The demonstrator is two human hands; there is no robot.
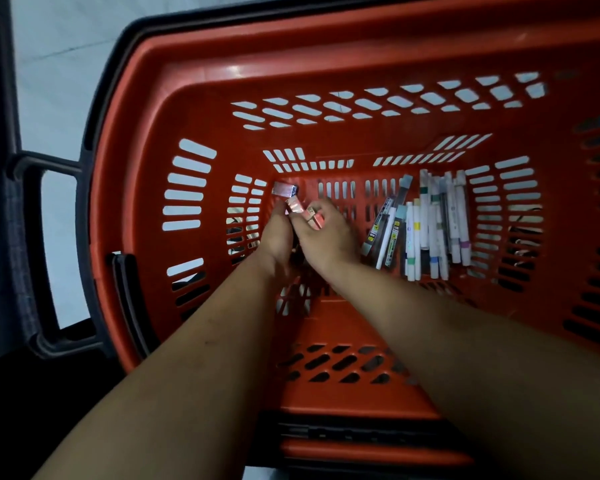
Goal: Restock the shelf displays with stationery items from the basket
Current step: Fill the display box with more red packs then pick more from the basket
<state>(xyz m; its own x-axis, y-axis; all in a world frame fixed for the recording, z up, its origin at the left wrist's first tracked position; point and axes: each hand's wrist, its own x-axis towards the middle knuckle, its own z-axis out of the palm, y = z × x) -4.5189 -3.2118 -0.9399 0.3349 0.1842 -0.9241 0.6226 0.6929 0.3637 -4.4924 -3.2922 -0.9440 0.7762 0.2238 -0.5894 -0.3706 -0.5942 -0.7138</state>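
Note:
Both my arms reach down into a red plastic basket (194, 98). My left hand (276, 233) pinches a small pink packet (295, 205) near the basket's bottom left. Beside it, touching it, my right hand (326, 237) grips another small pink packet (316, 216) between its fingers. A third pink packet (284, 189) lies loose on the basket floor just beyond my left hand. At the bottom right lies a row of several white markers (433, 223), with several flat lead-refill packs (385, 226) on its left side.
The basket has a dark grey handle (32, 251) folded out on the left, over a pale floor (56, 46). A dark frame (354, 434) runs under the basket's near edge. No shelf is in view.

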